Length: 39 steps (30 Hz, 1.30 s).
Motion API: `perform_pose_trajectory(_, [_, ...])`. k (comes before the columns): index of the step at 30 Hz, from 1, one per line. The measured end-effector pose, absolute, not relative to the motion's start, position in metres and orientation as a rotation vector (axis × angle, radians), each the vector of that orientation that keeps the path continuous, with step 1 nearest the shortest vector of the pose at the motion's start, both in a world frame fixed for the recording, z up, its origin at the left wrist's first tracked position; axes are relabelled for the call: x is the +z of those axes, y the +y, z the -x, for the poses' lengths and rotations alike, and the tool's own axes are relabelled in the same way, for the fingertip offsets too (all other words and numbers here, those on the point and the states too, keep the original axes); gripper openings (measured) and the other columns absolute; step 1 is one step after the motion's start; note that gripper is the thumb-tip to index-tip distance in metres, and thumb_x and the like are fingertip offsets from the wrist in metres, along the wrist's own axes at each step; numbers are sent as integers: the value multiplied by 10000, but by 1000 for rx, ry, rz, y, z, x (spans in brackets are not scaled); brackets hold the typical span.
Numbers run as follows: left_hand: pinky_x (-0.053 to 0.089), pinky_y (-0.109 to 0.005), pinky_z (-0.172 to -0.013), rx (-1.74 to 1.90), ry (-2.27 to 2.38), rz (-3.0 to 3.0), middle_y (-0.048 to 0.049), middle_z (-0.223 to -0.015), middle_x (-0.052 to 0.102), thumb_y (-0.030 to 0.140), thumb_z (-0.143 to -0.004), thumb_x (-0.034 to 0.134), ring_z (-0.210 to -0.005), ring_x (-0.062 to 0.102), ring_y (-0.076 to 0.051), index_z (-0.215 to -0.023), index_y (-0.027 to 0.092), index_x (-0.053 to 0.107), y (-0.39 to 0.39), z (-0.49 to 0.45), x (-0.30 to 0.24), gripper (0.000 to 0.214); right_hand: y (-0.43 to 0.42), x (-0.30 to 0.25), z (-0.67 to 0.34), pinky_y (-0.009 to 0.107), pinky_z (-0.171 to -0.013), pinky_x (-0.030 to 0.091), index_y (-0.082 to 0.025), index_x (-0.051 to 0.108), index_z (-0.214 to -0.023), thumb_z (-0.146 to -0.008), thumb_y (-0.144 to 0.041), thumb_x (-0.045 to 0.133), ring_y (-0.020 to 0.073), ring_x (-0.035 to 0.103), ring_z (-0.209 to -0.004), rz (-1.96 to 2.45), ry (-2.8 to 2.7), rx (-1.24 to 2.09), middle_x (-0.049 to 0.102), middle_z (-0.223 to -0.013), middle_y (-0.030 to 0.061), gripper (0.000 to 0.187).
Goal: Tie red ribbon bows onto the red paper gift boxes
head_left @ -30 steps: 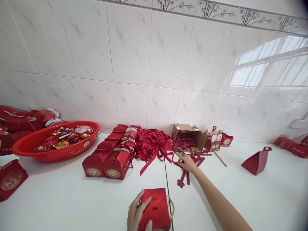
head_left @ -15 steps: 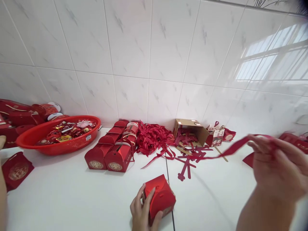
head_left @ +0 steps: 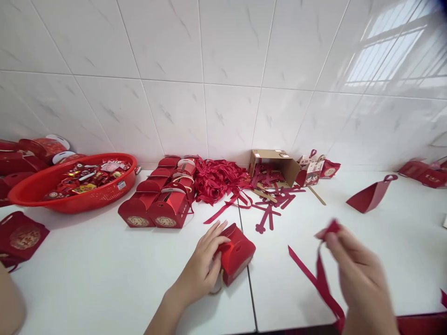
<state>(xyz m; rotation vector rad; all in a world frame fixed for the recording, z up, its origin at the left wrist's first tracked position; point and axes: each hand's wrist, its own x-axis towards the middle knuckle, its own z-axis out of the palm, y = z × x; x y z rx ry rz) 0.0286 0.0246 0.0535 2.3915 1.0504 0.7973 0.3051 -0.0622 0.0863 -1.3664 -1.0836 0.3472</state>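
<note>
My left hand (head_left: 201, 263) grips a small glossy red gift box (head_left: 236, 253) that lies tilted on the white counter (head_left: 104, 270), with a tan cord handle under it. My right hand (head_left: 356, 272) is raised at the lower right, its fingers pinched on a dark red ribbon (head_left: 319, 279) that trails down and left toward the counter. The hand is somewhat blurred. A heap of loose red ribbons (head_left: 218, 179) lies at the back against the wall.
A red basket of wrapped sweets (head_left: 75, 184) sits at the left. Closed red gift boxes (head_left: 157, 204) stand in rows beside it. A tipped cardboard box (head_left: 275, 165) spills dark red paper strips (head_left: 268, 211). Flat and folded red boxes (head_left: 370, 195) lie at both sides.
My right hand has pulled a ribbon out of the heap and brought it down close to me. My left hand has turned the red box onto its side. The camera has tilted downward.
</note>
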Motion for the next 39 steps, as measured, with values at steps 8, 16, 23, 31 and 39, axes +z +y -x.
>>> perform_pose_trajectory(8, [438,-465,-1005,728,1121,-2540,-92,-1433,435,216,-900,459,-1250,457,-283,-1182,240,590,25,-47,64,312,-28,68,-248,247,-587,318,-194,370,-560,-857,-430,496,122,334,-594,1342,-1282,1246,344,-601,-31,400])
perform_pose_trajectory(16, [370,-509,-1027,736,1160,-2585,-70,-1449,381,193,-912,441,-1275,347,-296,-1156,254,589,26,-56,64,292,-12,58,-250,262,-565,255,-204,315,-554,-829,-444,488,113,265,-573,1399,-1225,1205,285,-576,-45,403])
perform_pose_trajectory(23, [364,-493,-1014,782,1122,-2538,-57,-1370,460,171,-921,403,-1242,367,-271,-1079,254,591,31,-66,61,259,-5,54,-243,260,-532,252,-207,305,-552,-833,-454,484,107,259,-555,1385,-1318,1216,280,-572,-49,415])
perform_pose_trajectory(31, [394,-462,-985,846,1098,-2400,-78,-1319,464,158,-900,420,-1218,419,-262,-872,218,578,35,-66,64,172,-4,48,-245,341,-743,426,-210,556,-775,-854,-398,504,203,509,-813,1459,-1400,920,529,-836,39,211])
perform_pose_trajectory(39, [386,-423,-1012,1037,1039,-2272,-70,-1277,475,189,-914,435,-1226,447,-238,-897,236,580,29,-62,83,154,6,73,-238,485,-1071,293,-259,640,-889,-905,-352,514,267,377,-1306,1251,-1655,780,494,-1308,74,157])
